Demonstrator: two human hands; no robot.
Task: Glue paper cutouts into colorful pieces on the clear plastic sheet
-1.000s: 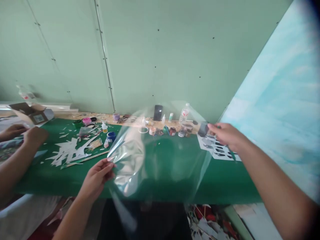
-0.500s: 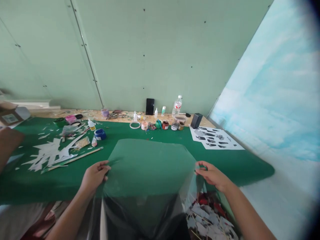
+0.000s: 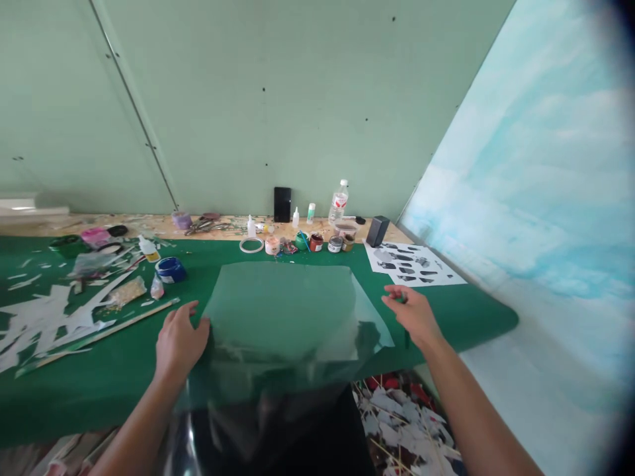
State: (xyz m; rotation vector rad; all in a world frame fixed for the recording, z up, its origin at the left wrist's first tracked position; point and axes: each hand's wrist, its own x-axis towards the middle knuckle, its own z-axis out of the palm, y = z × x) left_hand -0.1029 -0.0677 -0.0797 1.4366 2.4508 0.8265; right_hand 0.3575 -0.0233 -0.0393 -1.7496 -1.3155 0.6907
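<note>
A clear plastic sheet (image 3: 282,311) lies over the green table, its near part hanging down over the front edge toward my lap. At its left edge, my left hand (image 3: 181,338) rests with fingers stretched and the thumb apart, close to or touching the film. My right hand (image 3: 413,314) is off the sheet's right side, above the table, its fingers curled. A small dark bit shows between those fingers and another below the palm, perhaps a thin tool I cannot make out. Right of the sheet, white paper (image 3: 436,277) carries several dark cut pieces.
Paint jars (image 3: 316,242) and a tape ring (image 3: 251,245) stand behind the sheet. A water bottle (image 3: 339,201), phone (image 3: 282,205) and black box (image 3: 378,231) are at the back. White paper scraps (image 3: 44,317) and a wooden strip (image 3: 114,330) lie left; a scrap heap (image 3: 397,423) sits below.
The sheet has settled flatter on the table. My right hand has let go of its right edge and moved off it; my left fingers have opened. The view has shifted right.
</note>
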